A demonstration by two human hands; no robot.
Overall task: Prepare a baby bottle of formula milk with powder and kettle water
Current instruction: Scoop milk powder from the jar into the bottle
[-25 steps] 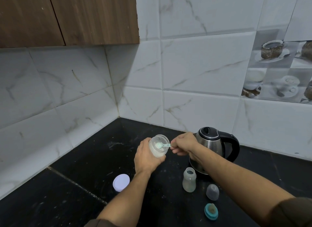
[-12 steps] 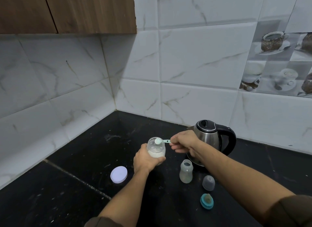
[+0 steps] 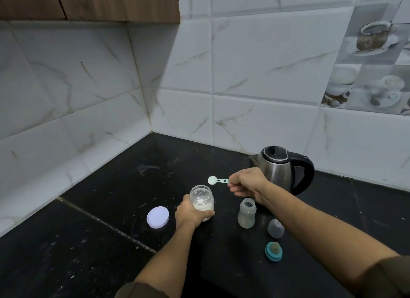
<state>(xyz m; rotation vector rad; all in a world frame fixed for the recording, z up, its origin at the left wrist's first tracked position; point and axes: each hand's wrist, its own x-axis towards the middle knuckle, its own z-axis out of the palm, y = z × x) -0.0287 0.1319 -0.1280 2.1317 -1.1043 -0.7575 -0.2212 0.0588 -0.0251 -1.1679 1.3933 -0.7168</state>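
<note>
Head view: right hand (image 3: 248, 182), pinching the scoop (image 3: 218, 180), has lifted it off the jar (image 3: 202, 197) the left hand (image 3: 190, 215) grips.

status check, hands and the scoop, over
Left hand grips powder jar. Right hand pinches scoop, loaded, out of the jar. Bottle upright, open, mouth unblocked.

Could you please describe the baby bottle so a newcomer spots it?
Find the steel kettle on the black counter. The baby bottle stands uncapped just before it. Unlike the powder jar, it is waisted and nobody holds it.
</note>
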